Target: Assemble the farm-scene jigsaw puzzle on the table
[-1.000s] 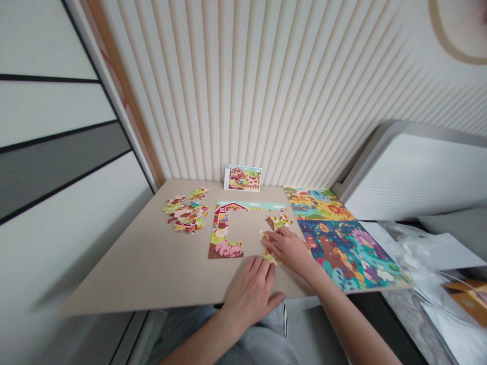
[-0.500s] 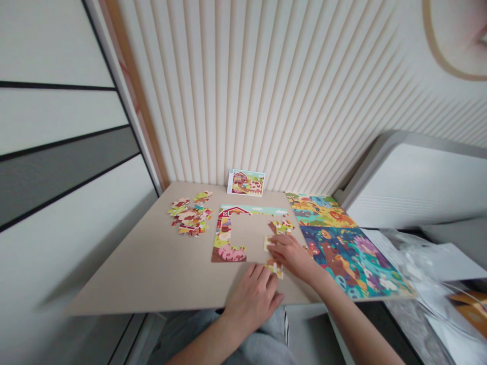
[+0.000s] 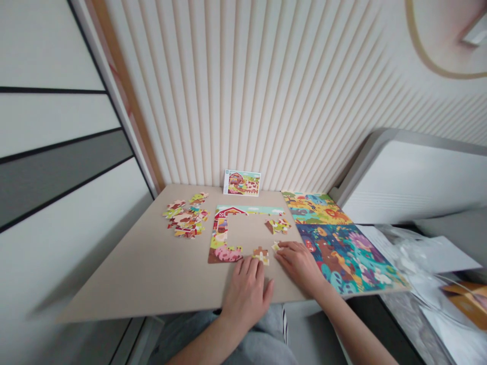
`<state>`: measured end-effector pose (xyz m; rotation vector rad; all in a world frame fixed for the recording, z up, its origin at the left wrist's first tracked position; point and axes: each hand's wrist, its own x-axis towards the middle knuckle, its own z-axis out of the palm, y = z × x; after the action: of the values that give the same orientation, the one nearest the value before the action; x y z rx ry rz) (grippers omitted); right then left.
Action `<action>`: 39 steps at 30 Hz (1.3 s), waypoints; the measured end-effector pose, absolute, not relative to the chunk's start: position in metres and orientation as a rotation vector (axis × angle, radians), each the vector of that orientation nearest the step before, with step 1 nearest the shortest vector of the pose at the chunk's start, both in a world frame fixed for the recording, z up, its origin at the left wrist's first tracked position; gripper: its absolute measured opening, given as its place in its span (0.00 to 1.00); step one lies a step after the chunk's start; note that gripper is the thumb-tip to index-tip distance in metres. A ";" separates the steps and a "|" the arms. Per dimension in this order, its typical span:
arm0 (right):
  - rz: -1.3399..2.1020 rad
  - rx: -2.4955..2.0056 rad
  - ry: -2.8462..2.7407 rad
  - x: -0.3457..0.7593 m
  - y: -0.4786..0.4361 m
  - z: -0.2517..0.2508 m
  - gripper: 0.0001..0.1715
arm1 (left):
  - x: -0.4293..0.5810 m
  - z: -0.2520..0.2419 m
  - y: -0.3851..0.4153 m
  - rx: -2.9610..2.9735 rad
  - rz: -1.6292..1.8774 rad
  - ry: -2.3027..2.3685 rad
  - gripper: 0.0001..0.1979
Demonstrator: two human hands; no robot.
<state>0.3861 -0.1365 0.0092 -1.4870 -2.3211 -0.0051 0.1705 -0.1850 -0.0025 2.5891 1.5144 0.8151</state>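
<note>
A partly joined farm jigsaw puzzle (image 3: 222,253) lies on the table, with its top, left side and lower-left corner linked around a bare middle. My left hand (image 3: 246,289) rests flat, fingers stretched out, their tips at the puzzle's lower edge beside the pink pig. Just right of those fingertips lies a joined bit of brown and yellow puzzle pieces (image 3: 261,255). My right hand (image 3: 299,261) has its fingertips closed on a small pale yellow puzzle piece (image 3: 276,247), partly hidden by the fingers. Above it is a loose green and brown cluster (image 3: 278,226).
A heap of loose puzzle pieces (image 3: 186,218) lies at the left. The farm picture card (image 3: 242,183) leans against the ribbed wall. Two finished puzzles, a yellow animal scene (image 3: 317,209) and a dark blue one (image 3: 350,258), cover the table's right side. Plastic wrapping (image 3: 405,251) lies beyond.
The brown and yellow pieces have shifted left and up, closer to the pig corner. My right hand has moved slightly down and right with the pale yellow piece. My left fingers have straightened upward.
</note>
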 end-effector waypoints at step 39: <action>0.166 -1.382 -2.656 0.468 -0.126 0.028 0.20 | 0.197 -0.005 -0.177 2.861 0.603 1.065 0.35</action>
<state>0.4678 -0.1264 0.0278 -1.3822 -2.6561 0.1662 0.1970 -0.1766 -0.0046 2.8612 1.0651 0.6030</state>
